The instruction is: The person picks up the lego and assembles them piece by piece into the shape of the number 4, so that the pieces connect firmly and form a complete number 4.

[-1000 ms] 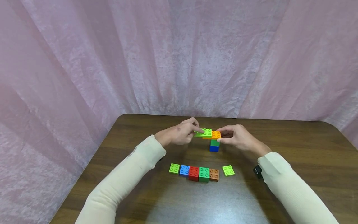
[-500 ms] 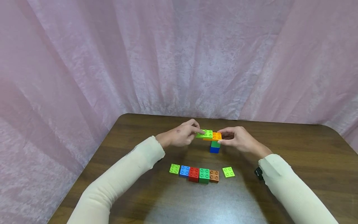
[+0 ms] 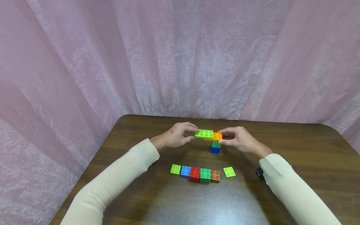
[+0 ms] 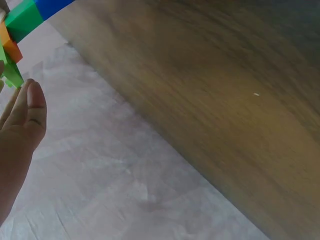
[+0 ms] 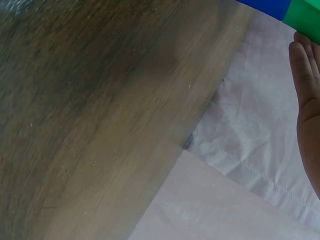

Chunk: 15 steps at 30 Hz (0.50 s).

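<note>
A small stack stands towards the back of the table: a blue brick at the bottom, a green brick on it, then an orange brick that juts out to the left. On top lies a long lime brick, reaching further left past the orange one. My left hand pinches the lime brick's left end, index finger at the far edge and thumb at the near side. With thumb and fingers, my right hand grips the orange brick's right end. Its fingertips are out of frame in the right wrist view.
Nearer me, a row holds a lime, a blue, a red, a green and a brown brick. A separate lime brick lies right of it. A pink curtain hangs behind the wooden table.
My left index finger has come off the top of the long lime brick. The left hand has shifted left to that brick's end. My right hand keeps its grip in place.
</note>
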{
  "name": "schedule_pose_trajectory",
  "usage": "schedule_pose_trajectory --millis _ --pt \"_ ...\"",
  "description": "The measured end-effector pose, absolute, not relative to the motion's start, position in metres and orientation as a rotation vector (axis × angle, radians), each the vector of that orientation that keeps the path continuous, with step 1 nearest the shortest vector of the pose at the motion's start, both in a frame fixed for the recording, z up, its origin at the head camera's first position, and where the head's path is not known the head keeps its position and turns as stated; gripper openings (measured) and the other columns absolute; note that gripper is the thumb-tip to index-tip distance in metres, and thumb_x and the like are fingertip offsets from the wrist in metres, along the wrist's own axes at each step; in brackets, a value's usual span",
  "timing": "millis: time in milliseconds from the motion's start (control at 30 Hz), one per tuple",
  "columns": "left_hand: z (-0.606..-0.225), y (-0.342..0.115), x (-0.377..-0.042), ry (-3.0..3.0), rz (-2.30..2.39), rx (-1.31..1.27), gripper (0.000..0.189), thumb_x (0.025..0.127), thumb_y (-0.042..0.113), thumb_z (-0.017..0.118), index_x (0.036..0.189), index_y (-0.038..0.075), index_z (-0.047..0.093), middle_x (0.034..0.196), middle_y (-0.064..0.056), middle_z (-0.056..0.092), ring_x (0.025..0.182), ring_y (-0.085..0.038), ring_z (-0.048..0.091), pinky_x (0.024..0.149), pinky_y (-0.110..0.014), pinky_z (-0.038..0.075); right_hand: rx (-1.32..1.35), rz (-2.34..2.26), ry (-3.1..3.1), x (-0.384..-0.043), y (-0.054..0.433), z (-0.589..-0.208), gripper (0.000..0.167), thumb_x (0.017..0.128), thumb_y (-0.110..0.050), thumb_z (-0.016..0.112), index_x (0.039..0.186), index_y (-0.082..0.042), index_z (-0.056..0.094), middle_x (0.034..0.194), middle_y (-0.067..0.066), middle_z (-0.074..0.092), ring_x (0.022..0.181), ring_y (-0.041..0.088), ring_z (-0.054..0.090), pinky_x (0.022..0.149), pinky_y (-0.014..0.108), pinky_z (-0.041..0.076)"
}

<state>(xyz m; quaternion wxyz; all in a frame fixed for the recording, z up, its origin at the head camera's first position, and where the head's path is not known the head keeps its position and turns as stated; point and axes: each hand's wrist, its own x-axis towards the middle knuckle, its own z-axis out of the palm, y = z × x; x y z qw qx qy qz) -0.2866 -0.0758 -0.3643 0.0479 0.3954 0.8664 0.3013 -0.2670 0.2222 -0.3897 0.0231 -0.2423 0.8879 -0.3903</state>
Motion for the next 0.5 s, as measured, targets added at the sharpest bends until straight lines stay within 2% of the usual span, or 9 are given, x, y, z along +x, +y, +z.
schedule_pose_trajectory --millis 333,500 --pt "-0.367 -0.097 -0.279 2.614 1.068 1.148 0.039 0.091 0.002 0.072 0.13 0.002 0.065 0.129 -0.013 0.064 0.113 -0.026 0.064 0.088 -0.039 0.057 -0.759 -1.216 2.741 -0.268 0.223 -0.39 0.041 0.09 -0.02 0.077 0.122 0.005 0.067 0.105 0.011 0.073 0.093 0.02 0.068 0.077 0.025 0.056" --pt "-0.37 -0.11 -0.272 2.587 1.113 1.123 0.04 0.089 0.001 0.074 0.128 -0.001 0.066 0.126 -0.018 0.066 0.108 -0.028 0.066 0.086 -0.032 0.057 -0.754 -1.211 2.741 -0.268 0.222 -0.391 0.041 0.09 -0.019 0.077 0.122 0.004 0.067 0.105 0.011 0.073 0.093 0.02 0.068 0.078 0.026 0.056"
